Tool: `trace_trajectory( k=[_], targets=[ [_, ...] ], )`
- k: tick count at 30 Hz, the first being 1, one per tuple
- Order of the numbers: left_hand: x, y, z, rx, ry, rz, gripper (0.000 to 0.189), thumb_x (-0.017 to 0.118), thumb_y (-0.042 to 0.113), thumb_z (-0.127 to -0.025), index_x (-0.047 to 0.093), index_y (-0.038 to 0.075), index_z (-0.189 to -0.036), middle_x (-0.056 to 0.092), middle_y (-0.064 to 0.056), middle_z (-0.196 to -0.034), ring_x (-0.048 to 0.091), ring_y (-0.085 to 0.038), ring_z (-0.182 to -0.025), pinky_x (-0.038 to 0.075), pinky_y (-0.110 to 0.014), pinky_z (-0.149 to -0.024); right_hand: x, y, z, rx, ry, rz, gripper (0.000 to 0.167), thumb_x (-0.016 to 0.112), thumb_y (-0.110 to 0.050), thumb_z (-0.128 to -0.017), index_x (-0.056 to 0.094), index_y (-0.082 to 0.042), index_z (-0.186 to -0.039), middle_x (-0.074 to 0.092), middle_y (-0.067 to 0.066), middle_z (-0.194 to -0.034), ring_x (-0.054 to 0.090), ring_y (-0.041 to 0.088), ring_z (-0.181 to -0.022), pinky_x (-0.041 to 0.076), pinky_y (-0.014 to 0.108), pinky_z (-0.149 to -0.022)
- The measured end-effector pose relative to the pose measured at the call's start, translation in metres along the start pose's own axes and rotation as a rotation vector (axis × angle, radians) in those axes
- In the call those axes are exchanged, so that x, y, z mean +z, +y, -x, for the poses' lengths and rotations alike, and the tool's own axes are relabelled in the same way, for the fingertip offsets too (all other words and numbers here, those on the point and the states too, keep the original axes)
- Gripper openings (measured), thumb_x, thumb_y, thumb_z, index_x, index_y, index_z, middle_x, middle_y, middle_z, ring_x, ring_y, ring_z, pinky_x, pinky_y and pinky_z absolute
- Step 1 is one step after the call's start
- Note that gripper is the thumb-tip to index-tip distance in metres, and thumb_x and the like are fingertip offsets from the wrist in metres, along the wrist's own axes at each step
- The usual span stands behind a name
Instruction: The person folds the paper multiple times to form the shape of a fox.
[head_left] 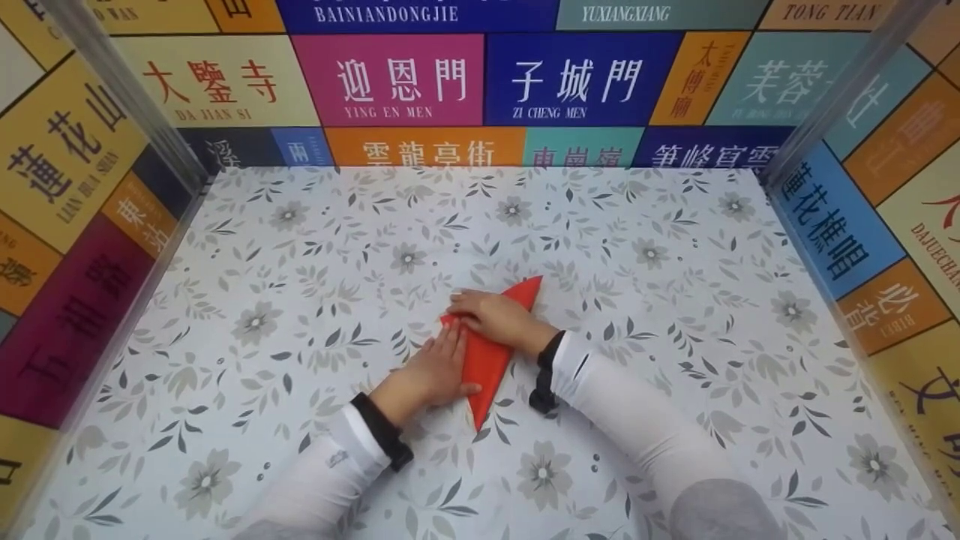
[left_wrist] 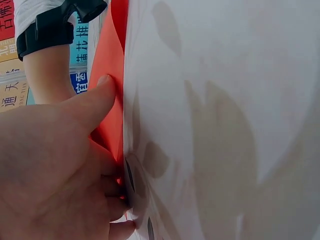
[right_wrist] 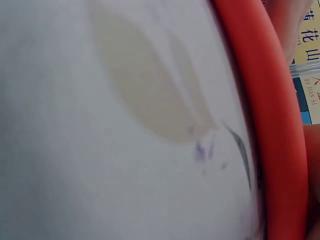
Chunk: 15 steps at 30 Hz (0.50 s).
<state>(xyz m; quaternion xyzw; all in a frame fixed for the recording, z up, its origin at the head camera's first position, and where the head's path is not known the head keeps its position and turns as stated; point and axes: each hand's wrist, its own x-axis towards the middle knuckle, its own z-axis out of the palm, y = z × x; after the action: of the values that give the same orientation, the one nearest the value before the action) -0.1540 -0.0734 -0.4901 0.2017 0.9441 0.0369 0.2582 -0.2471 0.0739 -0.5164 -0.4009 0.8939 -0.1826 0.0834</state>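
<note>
A folded sheet of red paper (head_left: 491, 360) lies on the table in the head view, long and narrow with pointed ends. My left hand (head_left: 435, 367) rests along its left edge, fingers extended and thumb on the paper. From the upper right, my right hand (head_left: 495, 319) reaches across the sheet and presses near its left corner, covering part of it. In the left wrist view, the left thumb (left_wrist: 102, 97) lies on the red paper (left_wrist: 107, 65). The right wrist view shows a curved red paper edge (right_wrist: 275, 110); most of the right hand is hidden there.
A white cloth with grey flowers and leaves (head_left: 337, 247) covers the table. Colourful panels with Chinese lettering (head_left: 409, 79) stand behind it and at both sides. Each wrist wears a black strap (head_left: 382, 431).
</note>
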Motion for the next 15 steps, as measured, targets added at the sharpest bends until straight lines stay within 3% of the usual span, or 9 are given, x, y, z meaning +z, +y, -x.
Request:
trace_trajectory(
  k=[6,10,15],
  targets=[
    [0.001,0.002,0.000,-0.007,0.001,-0.075,0.090,0.047,0.056,-0.095,0.010,-0.002,-0.154,0.005,-0.020,-0.162,0.005,-0.033,-0.150,0.018,-0.045,-0.120,-0.002,-0.005,0.003,-0.026,-0.046,0.131,0.039,0.053,-0.020,-0.099,0.056,-0.012,-0.137,0.050,0.011,-0.146,0.040,0.026,-0.140,0.029,0.040,-0.117],
    [0.001,0.004,0.000,-0.013,-0.009,-0.074,0.091,0.046,0.057,-0.095,0.009,-0.001,-0.154,0.003,-0.020,-0.162,0.003,-0.032,-0.151,0.017,-0.045,-0.121,-0.008,-0.009,0.013,-0.046,-0.079,0.237,0.046,0.051,-0.024,-0.100,0.047,-0.009,-0.143,0.041,0.012,-0.152,0.031,0.029,-0.144,0.022,0.045,-0.119],
    [-0.002,0.005,0.002,-0.022,-0.016,-0.057,0.092,0.047,0.058,-0.094,0.007,0.000,-0.154,0.002,-0.018,-0.162,0.001,-0.032,-0.151,0.016,-0.046,-0.121,-0.021,-0.008,0.033,-0.035,-0.102,0.241,0.057,0.053,-0.031,-0.099,0.038,-0.010,-0.149,0.031,0.010,-0.157,0.022,0.029,-0.148,0.018,0.047,-0.120]
  ],
)
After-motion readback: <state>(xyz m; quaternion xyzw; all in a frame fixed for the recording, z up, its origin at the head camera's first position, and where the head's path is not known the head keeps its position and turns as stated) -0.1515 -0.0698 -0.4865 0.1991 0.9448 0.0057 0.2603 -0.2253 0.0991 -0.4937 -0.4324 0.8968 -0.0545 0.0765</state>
